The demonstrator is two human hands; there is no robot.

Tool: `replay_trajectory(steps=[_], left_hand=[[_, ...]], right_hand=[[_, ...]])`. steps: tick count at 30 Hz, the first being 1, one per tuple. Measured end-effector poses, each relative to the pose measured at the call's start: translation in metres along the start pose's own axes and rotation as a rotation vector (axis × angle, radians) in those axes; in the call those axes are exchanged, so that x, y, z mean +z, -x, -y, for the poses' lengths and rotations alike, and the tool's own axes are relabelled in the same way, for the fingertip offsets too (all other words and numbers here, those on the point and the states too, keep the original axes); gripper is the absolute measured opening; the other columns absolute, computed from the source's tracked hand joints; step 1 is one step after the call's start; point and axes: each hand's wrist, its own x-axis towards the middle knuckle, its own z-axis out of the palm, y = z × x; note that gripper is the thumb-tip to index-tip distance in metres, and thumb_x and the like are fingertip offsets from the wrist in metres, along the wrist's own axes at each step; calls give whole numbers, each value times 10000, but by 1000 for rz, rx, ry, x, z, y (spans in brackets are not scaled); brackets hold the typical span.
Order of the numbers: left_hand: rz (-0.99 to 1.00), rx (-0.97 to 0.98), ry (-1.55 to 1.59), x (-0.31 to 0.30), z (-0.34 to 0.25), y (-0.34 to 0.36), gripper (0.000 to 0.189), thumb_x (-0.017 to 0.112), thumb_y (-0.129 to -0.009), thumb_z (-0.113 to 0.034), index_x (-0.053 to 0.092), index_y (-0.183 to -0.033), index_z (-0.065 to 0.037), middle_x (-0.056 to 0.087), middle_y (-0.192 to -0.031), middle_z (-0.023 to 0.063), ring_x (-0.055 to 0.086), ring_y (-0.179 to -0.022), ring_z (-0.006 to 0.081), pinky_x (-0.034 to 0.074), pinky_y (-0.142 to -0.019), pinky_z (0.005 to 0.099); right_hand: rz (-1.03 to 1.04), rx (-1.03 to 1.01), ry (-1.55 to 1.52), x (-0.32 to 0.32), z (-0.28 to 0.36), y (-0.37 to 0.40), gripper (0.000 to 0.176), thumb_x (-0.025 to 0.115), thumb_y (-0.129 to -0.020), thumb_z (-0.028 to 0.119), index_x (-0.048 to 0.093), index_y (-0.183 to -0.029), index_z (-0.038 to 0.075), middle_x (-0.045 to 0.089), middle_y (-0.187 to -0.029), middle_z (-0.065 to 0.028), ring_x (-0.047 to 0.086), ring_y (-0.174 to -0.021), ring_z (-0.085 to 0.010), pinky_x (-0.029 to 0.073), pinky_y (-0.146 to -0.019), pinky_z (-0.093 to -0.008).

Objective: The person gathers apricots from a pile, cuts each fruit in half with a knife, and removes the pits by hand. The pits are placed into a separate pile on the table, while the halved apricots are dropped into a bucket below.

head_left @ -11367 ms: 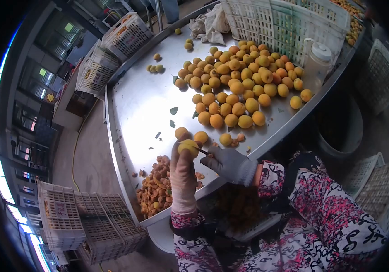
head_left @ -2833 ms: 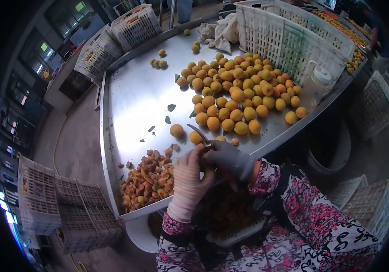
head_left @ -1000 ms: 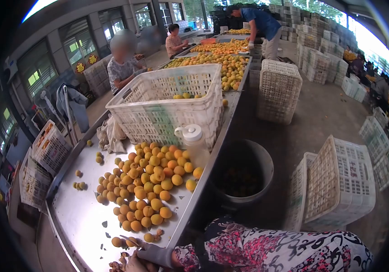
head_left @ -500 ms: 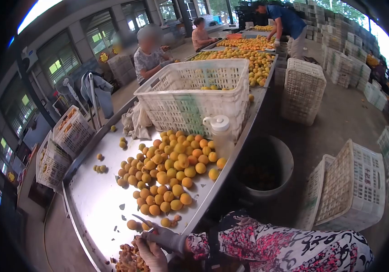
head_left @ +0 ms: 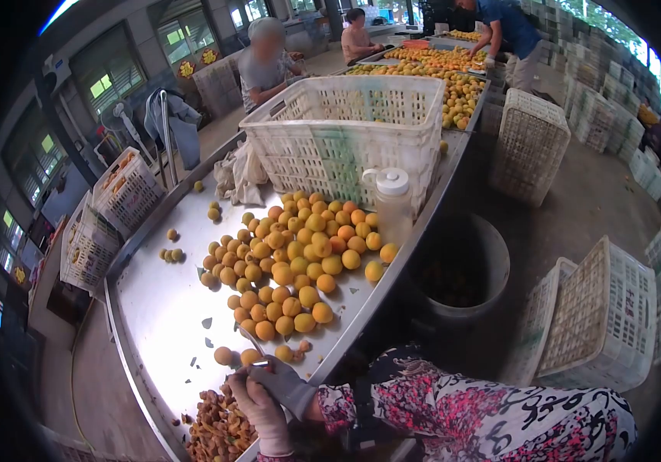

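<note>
My right hand (head_left: 287,387), in a grey glove, is closed on a knife (head_left: 253,342) whose thin curved blade points up and left. Right beside it, my left hand (head_left: 263,416), in a pale glove, has its fingers pressed together; whatever they hold is hidden. Both hands are at the near edge of a metal table (head_left: 150,308). Just beyond them lie a few loose fruits (head_left: 223,356), with a large heap of orange-yellow fruits (head_left: 300,250) behind. A pile of brown pieces (head_left: 219,427) lies beside my left hand.
A white crate (head_left: 338,146), a lidded plastic jug (head_left: 393,208) and a cloth (head_left: 240,175) stand or lie behind the heap. A round bin (head_left: 500,266) and crates (head_left: 604,316) are on the right. Several people work farther back, some along the table.
The view has shifted, and more of the brown pile shows. The knife blade has turned to point more upward. Both hands remain close together.
</note>
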Motion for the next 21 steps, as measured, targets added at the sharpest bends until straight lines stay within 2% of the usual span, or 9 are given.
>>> replay_trajectory(steps=[7,9,11,12,13,14,15,17,21], left_hand=[[-26,-132,83,-4,-12,7,251,414,-894,-205,476,-1043,-12,548,-973,100,526,-880,160,457,-772,284],[-18,-3,28,-22,22,5,333,453,-917,-298,471,-1082,-10,530,-1037,107,523,-901,170,460,-772,288],[131,103,35,-21,7,5,500,454,-936,-452,448,-1163,-7,516,-1072,100,540,-980,196,463,-819,313],[143,31,121,-19,3,8,418,471,-933,-352,480,-1161,-2,527,-1082,115,560,-978,214,471,-825,322],[208,-49,-74,-33,1,5,446,488,-931,-273,439,-1277,5,583,-895,83,533,-775,156,440,-670,280],[182,-30,-109,-32,-1,6,491,493,-930,-285,394,-1338,-30,561,-829,22,488,-699,94,393,-569,221],[226,-157,-186,-33,-17,7,479,494,-932,-289,393,-1342,-64,564,-829,19,485,-670,92,375,-515,205],[259,-221,-219,-32,-26,12,455,499,-932,-290,407,-1331,-90,562,-819,17,491,-670,88,361,-485,190],[354,-229,-214,-29,-30,11,438,511,-928,-280,421,-1315,-96,584,-900,36,527,-730,98,370,-496,181]], right_hand=[[-12,-22,116,4,-11,-7,406,609,-820,325,560,-1089,26,632,-911,-107,601,-840,-180,473,-764,-285],[102,-106,410,0,11,-2,304,609,-858,243,574,-1081,39,609,-935,-36,562,-862,-94,476,-735,-243],[227,-147,367,-5,-15,-29,326,591,-854,334,581,-1074,93,598,-771,-25,575,-679,-124,467,-545,-261],[231,67,274,3,35,1,330,584,-847,366,576,-1057,111,582,-722,-14,543,-572,-105,424,-443,-235],[237,91,252,0,24,-10,328,582,-844,358,563,-1048,101,574,-726,-14,518,-525,-85,388,-397,-208],[283,129,260,-5,26,-16,408,581,-832,380,524,-1108,85,578,-742,-42,531,-532,-115,404,-402,-233],[336,174,266,-8,25,-19,492,581,-819,403,485,-1168,70,582,-757,-69,544,-539,-145,419,-406,-258],[354,140,334,-19,4,-39,504,572,-822,417,471,-1176,72,573,-745,-71,531,-505,-143,400,-377,-256],[322,143,343,-18,22,-23,505,530,-839,446,453,-1173,75,556,-732,-76,470,-385,-142,335,-295,-247]])
